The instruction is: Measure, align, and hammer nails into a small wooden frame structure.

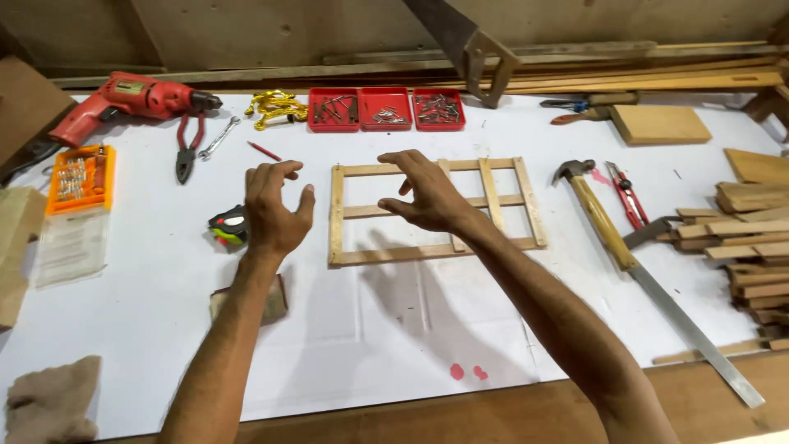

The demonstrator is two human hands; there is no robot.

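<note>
left hand (pixel 275 210): bare, no glove or ring | right hand (pixel 427 193): bare too | forearms: unsleeved (any sleeve probably sits above the frame edge), no watch

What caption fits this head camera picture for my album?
Two open hands, left hand and right hand, hover over a wooden frame.

Pale wooden frame (pixel 436 210) on white tabletop (pixel 370 329); red drill (pixel 123 103), red trays (pixel 385 108), orange bit case (pixel 80 178), yellow cord (pixel 275 107).

Red power drill (pixel 131 100) far left; three red trays of screws (pixel 385 108) at back; wooden-handled hammer (pixel 593 210), long steel ruler (pixel 694 333) right.
</note>
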